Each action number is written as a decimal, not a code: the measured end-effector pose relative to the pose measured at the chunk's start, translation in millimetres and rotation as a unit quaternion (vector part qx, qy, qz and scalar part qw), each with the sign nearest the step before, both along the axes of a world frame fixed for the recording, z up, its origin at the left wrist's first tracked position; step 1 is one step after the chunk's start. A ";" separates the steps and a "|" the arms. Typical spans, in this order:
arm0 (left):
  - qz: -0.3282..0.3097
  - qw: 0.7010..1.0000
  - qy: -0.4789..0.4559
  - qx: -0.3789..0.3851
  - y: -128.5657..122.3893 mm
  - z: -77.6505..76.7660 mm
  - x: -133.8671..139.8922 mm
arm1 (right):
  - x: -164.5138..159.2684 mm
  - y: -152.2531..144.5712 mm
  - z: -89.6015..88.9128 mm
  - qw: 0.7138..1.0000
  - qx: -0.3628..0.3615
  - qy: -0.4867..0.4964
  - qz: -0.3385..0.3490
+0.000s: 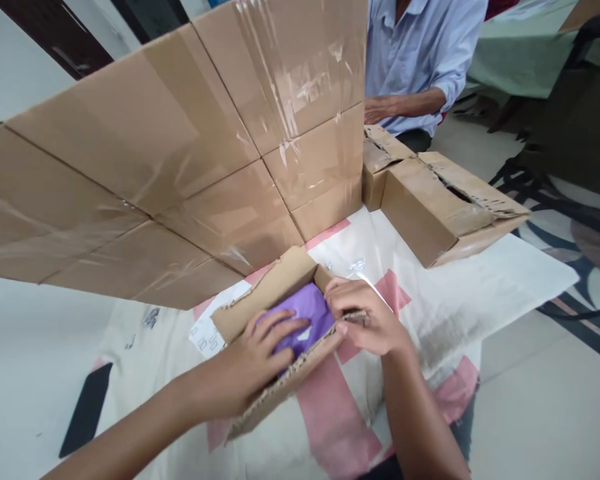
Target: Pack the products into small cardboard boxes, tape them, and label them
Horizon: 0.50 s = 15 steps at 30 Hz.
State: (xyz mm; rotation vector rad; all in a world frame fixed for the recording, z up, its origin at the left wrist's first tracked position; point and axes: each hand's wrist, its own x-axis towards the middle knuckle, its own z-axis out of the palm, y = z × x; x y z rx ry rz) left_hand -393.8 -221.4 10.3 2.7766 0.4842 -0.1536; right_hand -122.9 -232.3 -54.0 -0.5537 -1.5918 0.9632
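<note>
In front of me an open cardboard box point(285, 387) with ragged torn edges lies on the cloth-covered surface. Inside it is a shiny purple packet point(305, 303); what it contains is hidden. My left hand point(265, 357) reaches into the box with fingers spread over the packet, palm down. At the box's right end, my right hand point(367, 313) pinches the near cardboard wall, thumb outside and fingers inside.
A tall partition of taped cardboard point(205, 167) stands just beyond the box. Torn-topped cartons point(430, 207) sit at the right. Behind them is another person point(425, 53) in a light blue shirt. A dark flat object point(86, 410) lies at the lower left.
</note>
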 end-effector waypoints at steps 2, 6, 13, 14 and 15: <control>-0.025 0.998 0.055 -0.026 -2.7 0.6 6.8 | -1.7 -4.4 -2.3 1.000 0.004 0.018 0.001; -0.034 0.994 0.106 -0.015 -5.5 -4.2 9.5 | -1.7 -8.1 -0.6 1.000 0.004 0.016 -0.003; -0.037 0.967 -0.008 0.253 -11.7 -48.8 9.2 | -4.3 -10.3 -1.2 1.000 0.018 -0.010 -0.020; -0.036 0.957 -0.015 0.289 -9.9 -51.3 13.2 | -5.0 -10.6 -1.4 0.999 0.019 -0.012 -0.024; -0.043 0.949 -0.014 0.312 -7.2 -52.3 17.8 | -5.6 -11.0 -1.5 0.999 0.019 -0.010 -0.028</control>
